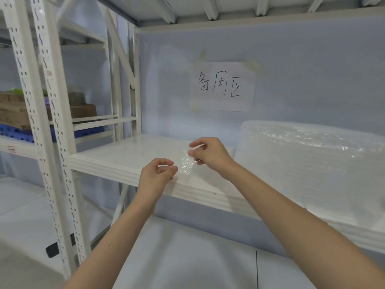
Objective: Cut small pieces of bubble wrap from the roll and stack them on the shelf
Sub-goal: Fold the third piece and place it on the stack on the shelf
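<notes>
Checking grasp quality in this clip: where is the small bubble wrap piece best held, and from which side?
By its two opposite ends, one hand from each side, as the left hand and right hand pinch the small bubble wrap piece now. It is thin and limp; one pinch would likely let it droop.

Two hands are in view, the left hand (155, 177) and the right hand (209, 154), and between them they pinch one small piece of bubble wrap (186, 164). One big roll of bubble wrap (312, 161) sits on one white shelf (125, 161). One paper sign (223, 86) is taped to the back wall. On the neighbouring rack there is one cardboard box (12, 110) and one blue crate (18, 134).
</notes>
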`<action>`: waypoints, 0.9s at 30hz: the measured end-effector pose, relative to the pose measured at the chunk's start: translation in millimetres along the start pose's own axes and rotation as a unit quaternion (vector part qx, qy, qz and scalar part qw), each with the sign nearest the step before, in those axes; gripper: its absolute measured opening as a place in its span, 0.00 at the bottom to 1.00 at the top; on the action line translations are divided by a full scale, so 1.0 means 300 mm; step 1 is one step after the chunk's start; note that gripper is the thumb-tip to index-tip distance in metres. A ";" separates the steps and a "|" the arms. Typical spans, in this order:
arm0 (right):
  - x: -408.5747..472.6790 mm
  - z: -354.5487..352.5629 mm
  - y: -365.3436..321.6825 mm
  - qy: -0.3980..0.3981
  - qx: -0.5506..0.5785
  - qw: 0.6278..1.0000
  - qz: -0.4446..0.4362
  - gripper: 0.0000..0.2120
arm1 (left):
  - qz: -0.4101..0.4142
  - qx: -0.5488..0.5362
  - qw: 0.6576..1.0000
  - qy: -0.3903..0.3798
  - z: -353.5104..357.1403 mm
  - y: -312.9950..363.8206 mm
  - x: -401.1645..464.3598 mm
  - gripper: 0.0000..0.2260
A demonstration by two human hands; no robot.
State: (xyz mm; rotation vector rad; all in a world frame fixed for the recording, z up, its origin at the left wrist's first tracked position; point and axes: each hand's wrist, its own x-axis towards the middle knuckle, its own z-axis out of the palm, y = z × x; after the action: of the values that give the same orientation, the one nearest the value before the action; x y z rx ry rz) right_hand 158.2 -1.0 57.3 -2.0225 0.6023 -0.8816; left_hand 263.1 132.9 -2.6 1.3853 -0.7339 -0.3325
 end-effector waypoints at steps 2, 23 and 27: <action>0.041 0.030 -0.003 0.007 -0.063 0.998 -0.012 0.10 | 0.009 0.029 0.999 0.013 -0.016 -0.009 0.033 0.06; 0.204 0.150 0.122 0.008 -0.479 0.874 -0.081 0.11 | 0.074 0.386 0.919 0.028 -0.015 -0.092 0.204 0.09; 0.160 0.105 0.098 0.063 -0.427 0.891 -0.139 0.17 | 0.079 0.411 0.908 0.020 -0.008 -0.084 0.198 0.12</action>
State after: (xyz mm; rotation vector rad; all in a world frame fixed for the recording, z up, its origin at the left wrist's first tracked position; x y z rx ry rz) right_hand 209.9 -33.6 37.5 -2.9164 0.8931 -1.0256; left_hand 313.7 93.6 -10.8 2.0952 -1.0016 0.1714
